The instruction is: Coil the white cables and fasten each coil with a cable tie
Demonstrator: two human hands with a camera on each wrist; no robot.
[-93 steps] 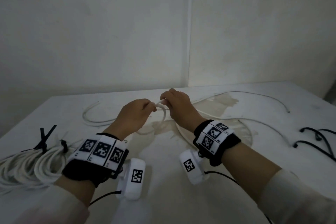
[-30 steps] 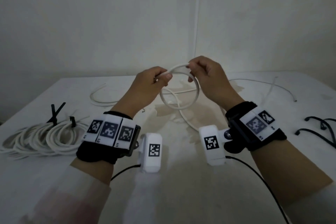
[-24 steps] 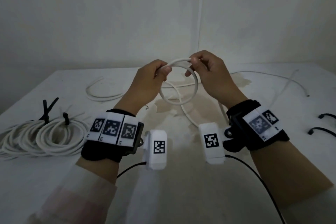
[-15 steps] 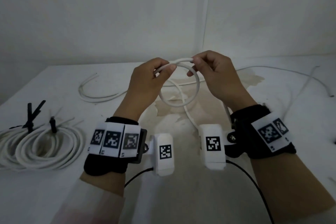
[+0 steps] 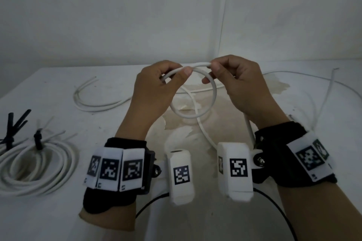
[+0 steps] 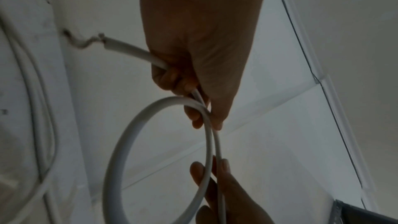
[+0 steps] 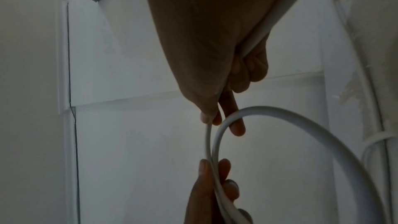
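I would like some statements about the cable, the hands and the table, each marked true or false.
1. Both hands pinch the same white cable at the top of one loop. True: left hand, right hand.
2. The loop lies flat on the table. False: it hangs in the air from both hands.
3. Finished coils with black cable ties lie at the table's left edge. True.
4. The cable end beside the left hand carries a plug. False: in the left wrist view it is a cut end with bare wire.
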